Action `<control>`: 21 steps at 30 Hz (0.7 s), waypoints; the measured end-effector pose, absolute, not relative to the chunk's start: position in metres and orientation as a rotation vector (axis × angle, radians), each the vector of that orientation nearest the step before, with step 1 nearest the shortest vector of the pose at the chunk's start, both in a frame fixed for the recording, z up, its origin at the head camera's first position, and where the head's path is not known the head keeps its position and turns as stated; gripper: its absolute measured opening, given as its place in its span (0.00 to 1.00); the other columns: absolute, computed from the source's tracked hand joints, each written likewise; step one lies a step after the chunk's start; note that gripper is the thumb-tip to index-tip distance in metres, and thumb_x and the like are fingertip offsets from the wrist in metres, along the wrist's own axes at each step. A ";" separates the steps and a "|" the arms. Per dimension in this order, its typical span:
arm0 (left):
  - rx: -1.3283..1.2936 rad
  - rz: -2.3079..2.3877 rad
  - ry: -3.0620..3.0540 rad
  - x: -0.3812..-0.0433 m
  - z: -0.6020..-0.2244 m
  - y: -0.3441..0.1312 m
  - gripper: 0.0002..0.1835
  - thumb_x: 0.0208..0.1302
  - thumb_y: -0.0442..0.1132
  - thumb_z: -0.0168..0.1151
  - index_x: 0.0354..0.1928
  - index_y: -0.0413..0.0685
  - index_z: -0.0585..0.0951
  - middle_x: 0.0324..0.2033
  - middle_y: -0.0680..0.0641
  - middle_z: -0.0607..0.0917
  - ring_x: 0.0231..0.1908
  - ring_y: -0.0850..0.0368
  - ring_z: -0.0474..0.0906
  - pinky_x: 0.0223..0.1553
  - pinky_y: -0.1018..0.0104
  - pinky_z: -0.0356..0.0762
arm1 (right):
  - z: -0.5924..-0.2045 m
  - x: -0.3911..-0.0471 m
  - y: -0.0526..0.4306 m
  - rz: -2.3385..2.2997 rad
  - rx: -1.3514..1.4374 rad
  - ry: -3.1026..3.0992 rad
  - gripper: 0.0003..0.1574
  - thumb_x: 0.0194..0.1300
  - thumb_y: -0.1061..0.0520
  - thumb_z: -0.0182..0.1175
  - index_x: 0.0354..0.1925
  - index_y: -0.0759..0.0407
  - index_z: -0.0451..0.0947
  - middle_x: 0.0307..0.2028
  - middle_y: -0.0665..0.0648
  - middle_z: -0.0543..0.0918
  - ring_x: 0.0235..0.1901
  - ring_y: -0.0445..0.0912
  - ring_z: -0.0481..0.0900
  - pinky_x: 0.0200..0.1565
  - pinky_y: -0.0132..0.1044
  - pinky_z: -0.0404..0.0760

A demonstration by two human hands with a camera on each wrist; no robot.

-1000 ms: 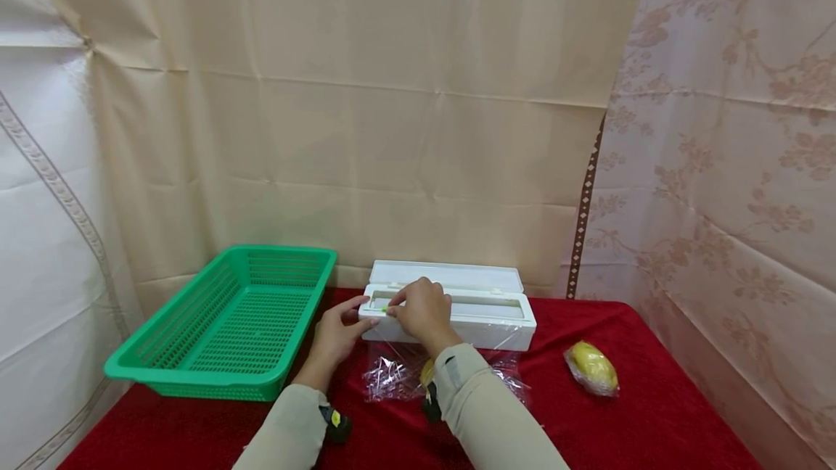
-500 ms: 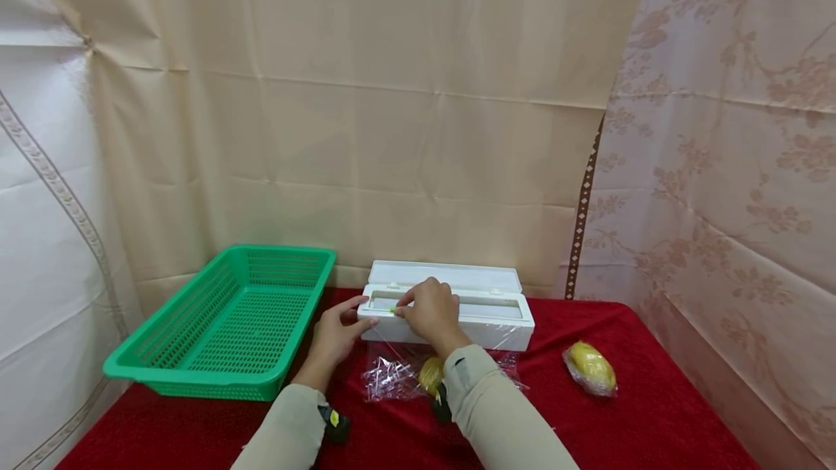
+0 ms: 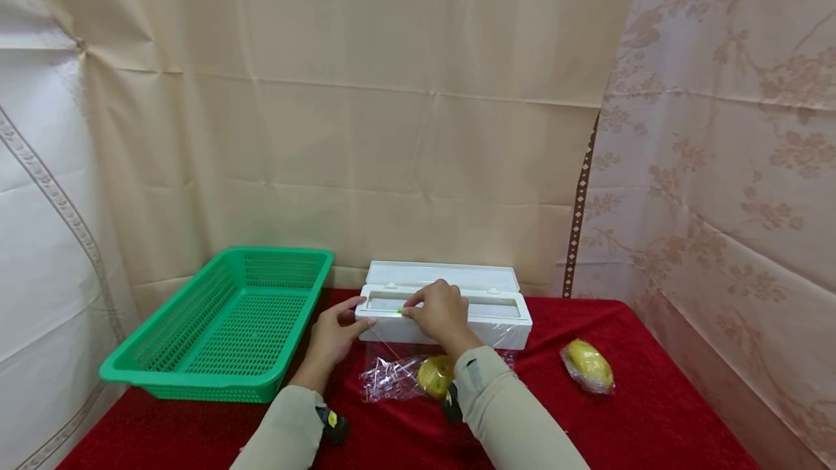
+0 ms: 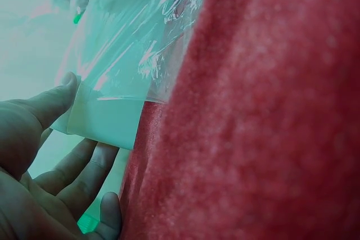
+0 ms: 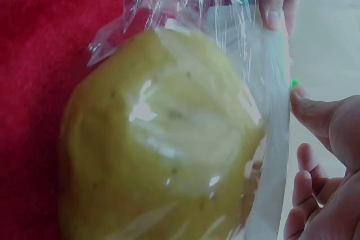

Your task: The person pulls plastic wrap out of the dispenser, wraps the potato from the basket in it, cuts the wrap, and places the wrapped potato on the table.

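A white cling film dispenser [image 3: 451,333] lies across the red cloth with its lid [image 3: 444,275] raised. My left hand [image 3: 332,337] grips its left end, the thumb on the front and the fingers behind, as the left wrist view shows. My right hand [image 3: 443,310] pinches the small green slide cutter [image 3: 400,310] on the front rim of the dispenser. From that rim, clear cling film [image 3: 388,376] hangs down onto the cloth. Under the film sits a yellow potato [image 5: 157,139], large in the right wrist view and just left of my right sleeve in the head view.
A green plastic basket [image 3: 255,387] stands on the left of the table. Over on the right lies another potato [image 3: 588,365], wrapped in film. Red cloth [image 3: 653,412] covers the table, and a beige curtain [image 3: 392,129] hangs close behind the dispenser.
My right hand has slid a short way to the right along the rim with the green cutter. More of the potato shows beside my sleeve. My left hand stays at the dispenser's end.
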State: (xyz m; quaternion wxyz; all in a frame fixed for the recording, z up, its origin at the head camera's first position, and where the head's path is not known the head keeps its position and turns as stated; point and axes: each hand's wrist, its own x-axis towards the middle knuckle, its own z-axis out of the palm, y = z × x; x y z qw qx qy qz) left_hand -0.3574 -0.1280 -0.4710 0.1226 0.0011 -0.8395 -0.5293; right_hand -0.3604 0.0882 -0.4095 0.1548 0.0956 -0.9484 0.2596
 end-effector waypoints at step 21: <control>0.021 -1.576 -2.469 -0.357 -0.471 -0.128 0.29 0.64 0.46 0.74 0.67 0.57 0.81 0.53 0.41 0.86 0.52 0.46 0.82 0.52 0.53 0.84 | -0.412 -0.359 0.120 0.809 0.170 -2.741 0.04 0.56 0.39 0.77 0.29 0.32 0.91 0.43 0.44 0.90 0.51 0.59 0.78 0.50 0.58 0.68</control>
